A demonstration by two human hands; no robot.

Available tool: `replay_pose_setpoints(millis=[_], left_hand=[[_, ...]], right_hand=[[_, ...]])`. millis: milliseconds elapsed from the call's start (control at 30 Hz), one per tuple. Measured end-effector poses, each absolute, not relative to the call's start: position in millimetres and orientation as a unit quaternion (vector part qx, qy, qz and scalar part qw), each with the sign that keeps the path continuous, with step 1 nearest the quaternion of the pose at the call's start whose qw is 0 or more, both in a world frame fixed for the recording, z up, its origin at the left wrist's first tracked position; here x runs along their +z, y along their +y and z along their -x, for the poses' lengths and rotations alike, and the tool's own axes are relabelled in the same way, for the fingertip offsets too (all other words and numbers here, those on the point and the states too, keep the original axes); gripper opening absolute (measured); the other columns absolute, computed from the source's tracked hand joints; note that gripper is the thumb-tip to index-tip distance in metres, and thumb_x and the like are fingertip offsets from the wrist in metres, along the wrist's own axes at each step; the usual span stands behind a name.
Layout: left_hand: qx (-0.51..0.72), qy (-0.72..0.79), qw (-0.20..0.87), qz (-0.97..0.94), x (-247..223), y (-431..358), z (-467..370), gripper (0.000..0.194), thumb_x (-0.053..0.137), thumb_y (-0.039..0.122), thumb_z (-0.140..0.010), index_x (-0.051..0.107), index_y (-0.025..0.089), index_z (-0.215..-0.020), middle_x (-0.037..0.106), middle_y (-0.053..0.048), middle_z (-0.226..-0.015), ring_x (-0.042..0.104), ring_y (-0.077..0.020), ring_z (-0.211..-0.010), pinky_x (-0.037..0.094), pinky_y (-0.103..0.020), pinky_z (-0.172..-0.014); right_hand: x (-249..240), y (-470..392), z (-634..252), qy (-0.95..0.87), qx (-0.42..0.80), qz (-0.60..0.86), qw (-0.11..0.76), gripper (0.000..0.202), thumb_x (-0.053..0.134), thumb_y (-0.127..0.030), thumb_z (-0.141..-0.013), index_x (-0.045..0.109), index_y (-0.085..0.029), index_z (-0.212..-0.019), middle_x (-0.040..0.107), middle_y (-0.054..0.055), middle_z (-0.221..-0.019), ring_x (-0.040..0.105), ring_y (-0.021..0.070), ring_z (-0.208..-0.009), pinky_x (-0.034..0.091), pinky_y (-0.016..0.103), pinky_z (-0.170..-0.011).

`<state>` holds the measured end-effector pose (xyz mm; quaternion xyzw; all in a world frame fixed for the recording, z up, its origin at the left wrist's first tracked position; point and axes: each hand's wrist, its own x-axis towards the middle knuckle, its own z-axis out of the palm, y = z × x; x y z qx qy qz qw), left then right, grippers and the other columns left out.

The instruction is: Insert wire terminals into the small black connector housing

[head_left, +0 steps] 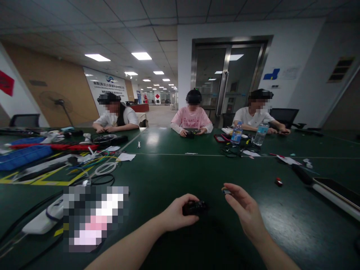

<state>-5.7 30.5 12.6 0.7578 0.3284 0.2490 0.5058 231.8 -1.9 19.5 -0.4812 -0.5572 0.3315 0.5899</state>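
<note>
My left hand [180, 213] is closed around a small black device [199, 206], dark and rounded with fine detail on top, resting on or just above the green table. Its exact kind is too dark to make out. To its right, my right hand [244, 210] is raised a little and pinches a small flat piece [226, 191] between thumb and fingertips. That piece looks pale bluish with a tan edge, and most of it shows beyond the fingertips. The two hands are apart, and the pieces do not touch.
On the left lie a white power strip [45, 217], a blurred-out bright panel, coiled cables [105, 168] and a blue tray [25, 156]. A small red object [278, 182] sits at right, near a tablet-like device [337, 191]. Water bottles [236, 133] and several people are across the table [157, 172].
</note>
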Motion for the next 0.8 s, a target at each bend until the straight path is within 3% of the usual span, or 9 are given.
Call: replay_pose_setpoints(millis=[333, 567, 800], left_hand=[[0.24, 0.329, 0.535, -0.74, 18, 29, 5, 0.043, 0.066, 0.015, -0.074, 0.051, 0.021, -0.114, 0.058, -0.005, -0.111, 0.058, -0.022, -0.1, 0.047, -0.038, -0.087], [0.251, 0.32, 0.538, -0.738, 13, 30, 5, 0.044, 0.066, 0.015, -0.074, 0.051, 0.021, -0.114, 0.059, -0.005, -0.11, 0.059, -0.0221, -0.101, 0.048, -0.038, -0.087], [0.256, 0.31, 0.539, -0.74, 7, 32, 4, 0.044, 0.066, 0.014, -0.073, 0.051, 0.02, -0.113, 0.061, -0.005, -0.105, 0.06, -0.0215, -0.096, 0.049, -0.036, -0.084]], right_hand=[[13, 1, -237, -0.512, 0.324, 0.486, 0.63, 0.041, 0.066, -0.047, -0.074, 0.061, -0.025, -0.108, 0.065, 0.006, -0.101, 0.059, 0.024, -0.096, 0.049, 0.035, -0.081], [17, 0, -231, -0.541, 0.33, 0.5, 0.591, 0.036, 0.069, -0.046, -0.071, 0.065, -0.024, -0.099, 0.069, 0.006, -0.095, 0.063, 0.0226, -0.087, 0.053, 0.034, -0.075], [16, -4, -218, -0.598, 0.348, 0.494, 0.527, 0.029, 0.07, -0.037, -0.07, 0.068, -0.025, -0.095, 0.069, 0.005, -0.094, 0.062, 0.0232, -0.089, 0.05, 0.038, -0.083]])
